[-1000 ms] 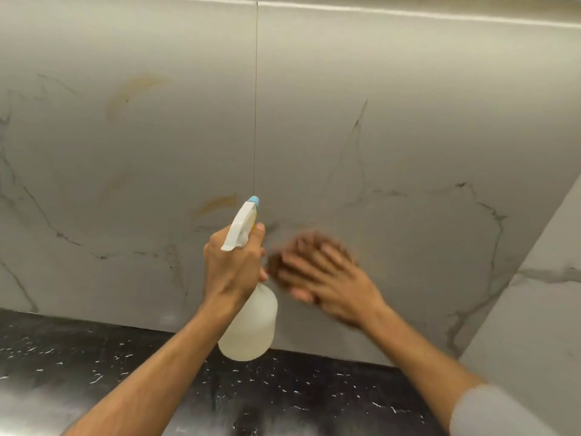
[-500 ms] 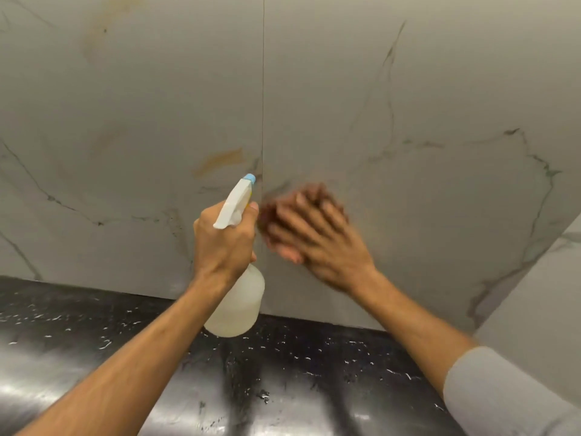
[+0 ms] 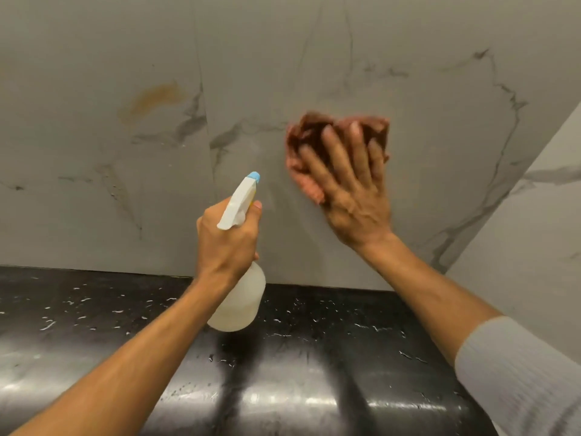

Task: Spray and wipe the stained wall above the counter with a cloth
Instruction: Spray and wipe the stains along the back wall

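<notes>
**Wall-cleaning set in use: cloth on the wall, sprayer held ready**

1. Left hand (image 3: 226, 243): fingers curled tight round the neck of the spray bottle (image 3: 239, 297), whose body hangs below the fist. The blue nozzle (image 3: 253, 176) points to 12 o'clock at the wall (image 3: 408, 73). It is judged to be kept raised for a further burst while staying out of the wiping path.

2. Right hand (image 3: 355, 196): fingers straight and spread, palm pressing the reddish-brown cloth (image 3: 311, 133) flat on the wall, at 1 o'clock from the nozzle. The spread is judged to give broad, even pressure. The cloth is bunched and its edges are blurred.

3. Stain (image 3: 151, 99): an orange-brown smear at 10 o'clock from the nozzle, left of the vertical tile joint (image 3: 204, 121). It is well apart from the cloth and appears not yet wiped.

4. Edges: the black counter (image 3: 314, 357) bounds the wall at 6 o'clock, and the side wall (image 3: 534, 247) closes the corner at 3 o'clock.

5. Open room: wide toward 9 and 12 o'clock. On a sweep toward the stain, the bottle is the likeliest obstacle
</notes>
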